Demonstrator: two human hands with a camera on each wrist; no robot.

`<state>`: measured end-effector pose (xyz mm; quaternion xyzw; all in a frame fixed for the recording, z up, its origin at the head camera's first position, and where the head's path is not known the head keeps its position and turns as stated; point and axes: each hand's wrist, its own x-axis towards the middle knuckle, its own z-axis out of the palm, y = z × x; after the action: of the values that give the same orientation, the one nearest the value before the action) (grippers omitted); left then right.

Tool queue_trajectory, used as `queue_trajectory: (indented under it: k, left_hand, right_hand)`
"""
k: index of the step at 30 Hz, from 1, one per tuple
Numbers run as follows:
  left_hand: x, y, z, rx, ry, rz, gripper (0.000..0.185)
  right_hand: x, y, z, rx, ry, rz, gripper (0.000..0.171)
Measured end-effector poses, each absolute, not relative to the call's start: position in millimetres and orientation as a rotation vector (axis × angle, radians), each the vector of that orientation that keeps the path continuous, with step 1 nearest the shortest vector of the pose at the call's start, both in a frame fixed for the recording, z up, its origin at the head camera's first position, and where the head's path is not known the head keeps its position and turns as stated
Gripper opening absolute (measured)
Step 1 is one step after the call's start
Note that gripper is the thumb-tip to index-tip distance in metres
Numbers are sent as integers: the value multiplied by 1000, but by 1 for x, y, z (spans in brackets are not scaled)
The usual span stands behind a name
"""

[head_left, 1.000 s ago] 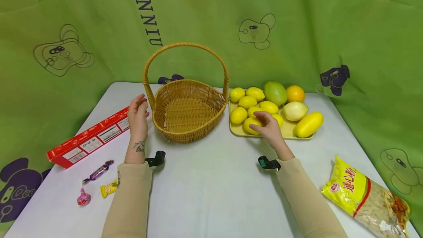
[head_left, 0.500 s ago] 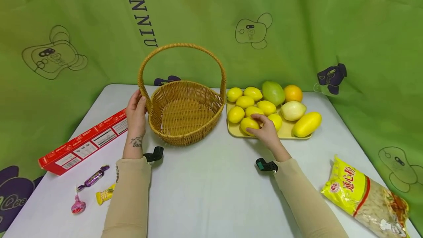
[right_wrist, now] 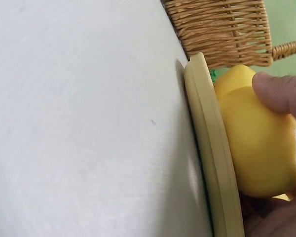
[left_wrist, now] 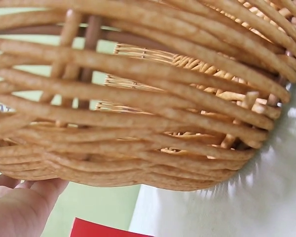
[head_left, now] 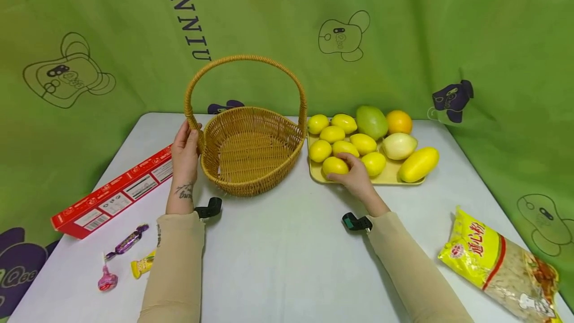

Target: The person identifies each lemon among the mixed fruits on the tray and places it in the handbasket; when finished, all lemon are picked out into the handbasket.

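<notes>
R hand (head_left: 356, 176) curls its fingers (right_wrist: 281, 94) round the front lemon (head_left: 335, 166), which sits at the near edge of the tray (head_left: 390, 177), just right of the basket (head_left: 251, 151). L hand (head_left: 185, 151) holds the basket at the foot of its handle (head_left: 245, 64), thumb & fingers wrapped on it, as far as the head view shows; wrist view shows only a bit of palm.

To do this well, I think: get the grip snug under the lemon, since it's round & smooth & could slip. Lift straight up so the other lemons (head_left: 334, 134) don't roll. Keep the L hand firm so the basket won't slide.

Counter (head_left: 278, 258) is flat, pale gray, smooth. Also on the tray: a green mango (head_left: 371, 121), an orange (head_left: 399, 121), a pale fruit (head_left: 399, 145), a long yellow fruit (head_left: 418, 164). Red box (head_left: 112, 194) & 3 candies (head_left: 127, 241) lie on the L. Noodle bag (head_left: 502, 265) lies near R. Green cloth (head_left: 403, 29) w/ cartoon bears hangs behind & on both sides.
</notes>
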<state>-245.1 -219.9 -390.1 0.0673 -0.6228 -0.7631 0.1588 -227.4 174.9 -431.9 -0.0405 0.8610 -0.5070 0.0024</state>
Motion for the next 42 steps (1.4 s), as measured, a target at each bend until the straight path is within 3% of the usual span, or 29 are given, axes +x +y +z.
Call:
queue_trajectory:
  k: [10, 20, 28, 42]
  left_hand:
    - [-242, -222, -387, 196, -1757, -2183, 41]
    - [-241, -223, -382, 196, -1817, -2137, 43]
    - [-240, -223, -382, 217, -1817, -2131, 42]
    - [-239, -223, -382, 209, -1779, -2144, 41]
  right_hand:
    - [-221, 172, -417, -50, 2476, -1985, 53]
    - [-222, 116, -388, -307, 2091, -2324, 51]
    - [-231, 49, -376, -534, 2030, -2233, 48]
    - [-234, -36, -371, -547, 2115, -1904, 50]
